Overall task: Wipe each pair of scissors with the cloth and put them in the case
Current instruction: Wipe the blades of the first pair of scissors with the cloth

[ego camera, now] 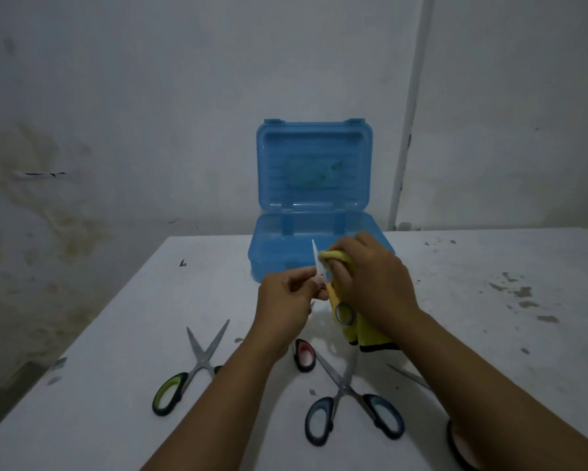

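Yellow-handled scissors (pixel 333 297) stand upright, blade tip pointing up.

Case (pixel 319 232) behind hands (pixel 336 287); scissors (pixel 348 396) before them on table (pixel 116 334)

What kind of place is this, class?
Probably a bare workroom or storeroom: a stained, unpainted wall, a paint-chipped white table, and a white pipe running down the wall behind the open blue case.

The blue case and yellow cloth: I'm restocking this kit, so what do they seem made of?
The blue case looks like translucent moulded plastic: glossy, with light showing through its open lid. The yellow cloth looks like soft fabric, perhaps microfibre: it folds limply under the right hand and has a dark stitched edge.
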